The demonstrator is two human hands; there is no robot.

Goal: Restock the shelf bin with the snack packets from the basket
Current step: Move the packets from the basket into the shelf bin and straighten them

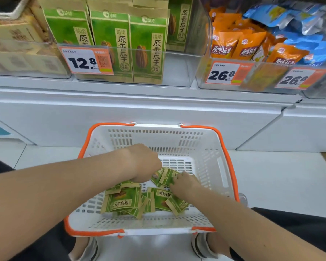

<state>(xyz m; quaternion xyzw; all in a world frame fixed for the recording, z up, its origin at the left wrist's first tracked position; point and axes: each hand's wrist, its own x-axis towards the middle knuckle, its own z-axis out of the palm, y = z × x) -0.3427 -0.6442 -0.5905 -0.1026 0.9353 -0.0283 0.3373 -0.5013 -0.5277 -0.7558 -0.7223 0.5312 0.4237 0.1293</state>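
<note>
Your right hand [184,183] grips a flat green paper packet [167,178] mid-basket; left hand [145,162] curls down beside it, grip unclear. Slotted white plastic basket [211,161] w/ orange rim.

We see both arms bare along all that shows: the left forearm [64,185] towards 9 o'clock and the right forearm [256,225] towards 4 o'clock, with no cloth over either. The left hand [145,162] and right hand [184,183] are likewise bare. We make out plain black trousers, one leg [45,243] at 7 o'clock and the other [301,230] at 4 o'clock. Near 6 o'clock we find a pair of pale grey-white shoes, the left shoe [90,249] and the right shoe [199,245], with darker stripes along the sides and a bare ankle beside each.
</note>
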